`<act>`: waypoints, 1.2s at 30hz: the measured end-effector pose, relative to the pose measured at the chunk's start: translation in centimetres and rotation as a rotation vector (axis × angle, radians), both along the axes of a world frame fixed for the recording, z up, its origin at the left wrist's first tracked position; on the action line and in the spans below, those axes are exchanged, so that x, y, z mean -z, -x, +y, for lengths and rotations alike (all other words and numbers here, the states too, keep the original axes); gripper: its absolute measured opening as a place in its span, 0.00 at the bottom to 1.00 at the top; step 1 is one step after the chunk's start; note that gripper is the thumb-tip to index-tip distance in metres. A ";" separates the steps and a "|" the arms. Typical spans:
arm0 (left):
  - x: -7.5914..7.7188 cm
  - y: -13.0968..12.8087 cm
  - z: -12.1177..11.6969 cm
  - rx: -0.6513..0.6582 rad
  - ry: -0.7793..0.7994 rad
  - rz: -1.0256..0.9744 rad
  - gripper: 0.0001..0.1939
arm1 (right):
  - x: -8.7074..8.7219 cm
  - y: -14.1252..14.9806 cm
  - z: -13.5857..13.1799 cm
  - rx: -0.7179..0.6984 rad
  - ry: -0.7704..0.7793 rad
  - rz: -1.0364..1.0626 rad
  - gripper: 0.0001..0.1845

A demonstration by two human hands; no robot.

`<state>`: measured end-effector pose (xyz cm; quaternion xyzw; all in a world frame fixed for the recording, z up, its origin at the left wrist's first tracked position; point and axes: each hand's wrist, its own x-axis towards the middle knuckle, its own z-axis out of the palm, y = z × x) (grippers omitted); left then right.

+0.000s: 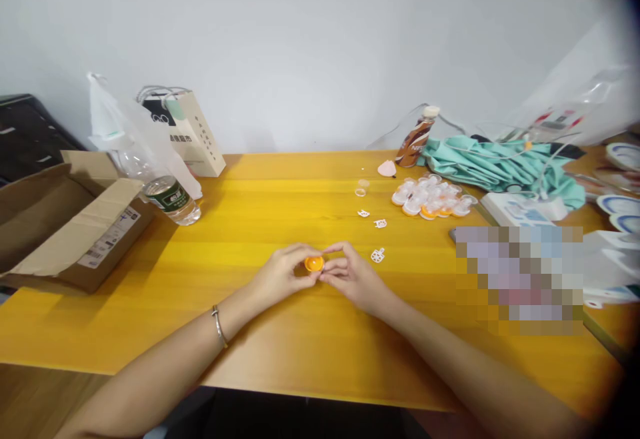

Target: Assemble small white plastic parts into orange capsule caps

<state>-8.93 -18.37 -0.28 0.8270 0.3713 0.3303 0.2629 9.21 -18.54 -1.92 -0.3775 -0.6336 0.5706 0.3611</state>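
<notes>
Above the middle of the table, my left hand grips a small round orange capsule half, its hollow side facing up. The fingers of my right hand are pinched together at the capsule half's right edge; whether something small sits between them is hidden. To the right of my hands lie small white cut-out pieces, one a wheel-like piece, another a similar piece, and a smaller piece farther back. A clear cap rests behind them.
Several clear and orange capsules stand clustered at the right, near a leaning brown drink bottle and a folded teal umbrella. An open cardboard box, a tilted water bottle and a paper bag occupy the left.
</notes>
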 end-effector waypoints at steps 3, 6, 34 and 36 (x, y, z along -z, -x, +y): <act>0.2 0.3 0.2 -0.032 -0.100 0.172 0.14 | -1.1 -1.8 1.3 0.065 -0.087 -0.219 0.11; 0.4 0.6 0.4 -0.060 -0.163 0.334 0.14 | -2.5 -5.0 3.3 0.313 -0.224 -0.442 0.12; -1.2 -3.3 6.1 -0.008 -0.216 0.311 0.18 | -1.5 -6.8 4.5 -0.277 0.271 -0.130 0.15; -0.7 -5.4 8.6 0.038 -0.245 0.356 0.18 | -1.2 -6.8 4.6 -0.266 0.292 -0.098 0.15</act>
